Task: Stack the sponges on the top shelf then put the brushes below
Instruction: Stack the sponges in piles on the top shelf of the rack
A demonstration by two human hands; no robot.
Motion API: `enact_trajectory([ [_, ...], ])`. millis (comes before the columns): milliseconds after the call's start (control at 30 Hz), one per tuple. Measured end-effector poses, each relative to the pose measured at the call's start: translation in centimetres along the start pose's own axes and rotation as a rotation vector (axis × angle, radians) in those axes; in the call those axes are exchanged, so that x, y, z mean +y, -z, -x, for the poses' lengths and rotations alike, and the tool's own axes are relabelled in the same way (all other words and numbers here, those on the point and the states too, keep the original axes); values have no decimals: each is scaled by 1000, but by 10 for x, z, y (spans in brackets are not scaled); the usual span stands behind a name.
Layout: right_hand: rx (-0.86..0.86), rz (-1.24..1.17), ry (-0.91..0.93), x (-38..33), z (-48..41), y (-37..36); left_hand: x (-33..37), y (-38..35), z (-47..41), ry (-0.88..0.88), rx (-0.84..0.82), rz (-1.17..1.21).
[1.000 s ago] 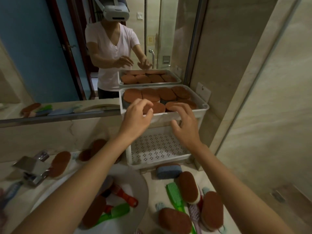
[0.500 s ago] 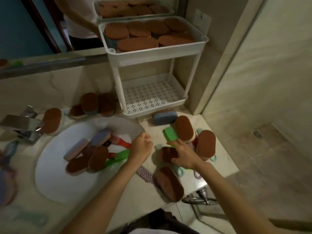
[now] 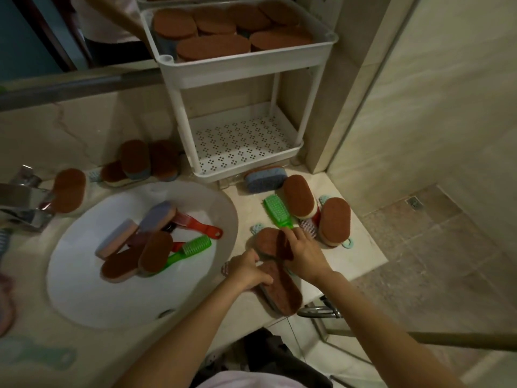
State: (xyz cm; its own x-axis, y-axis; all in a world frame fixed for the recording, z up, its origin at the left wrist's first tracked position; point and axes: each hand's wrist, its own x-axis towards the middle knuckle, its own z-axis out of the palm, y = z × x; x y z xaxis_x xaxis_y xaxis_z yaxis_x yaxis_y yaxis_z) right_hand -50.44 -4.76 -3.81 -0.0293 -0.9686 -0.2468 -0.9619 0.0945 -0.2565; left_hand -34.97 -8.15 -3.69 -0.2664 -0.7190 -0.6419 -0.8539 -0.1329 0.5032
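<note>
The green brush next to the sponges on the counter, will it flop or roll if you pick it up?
The green brush looks like hard plastic, so probably stiff, not floppy. It seems thin and likely light. Its flat, long shape probably won't roll, though it might slip if the counter is wet.

Home bathroom: washbasin (image 3: 84, 275), faucet (image 3: 19, 203), mirror (image 3: 42, 37)

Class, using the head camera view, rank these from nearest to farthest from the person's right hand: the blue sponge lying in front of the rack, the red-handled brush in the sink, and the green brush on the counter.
Measured from the right hand:
1. Green brush on the counter, its handle end at the fingertips.
2. Blue sponge, beyond it, at the foot of the rack.
3. Red-handled brush, off to the left, inside the sink.
</note>
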Motion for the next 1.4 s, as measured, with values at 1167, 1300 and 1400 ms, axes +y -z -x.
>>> enact_trajectory([
  [1167,744,-574,101,-120,-125,309,148,343,66,-501,786,729],
  [1300,645,-545,17,-126,-163,334,154,380,31,-371,813,678],
  [1400,620,-511,0,-130,-190,338,158,397,4,-302,804,614],
])
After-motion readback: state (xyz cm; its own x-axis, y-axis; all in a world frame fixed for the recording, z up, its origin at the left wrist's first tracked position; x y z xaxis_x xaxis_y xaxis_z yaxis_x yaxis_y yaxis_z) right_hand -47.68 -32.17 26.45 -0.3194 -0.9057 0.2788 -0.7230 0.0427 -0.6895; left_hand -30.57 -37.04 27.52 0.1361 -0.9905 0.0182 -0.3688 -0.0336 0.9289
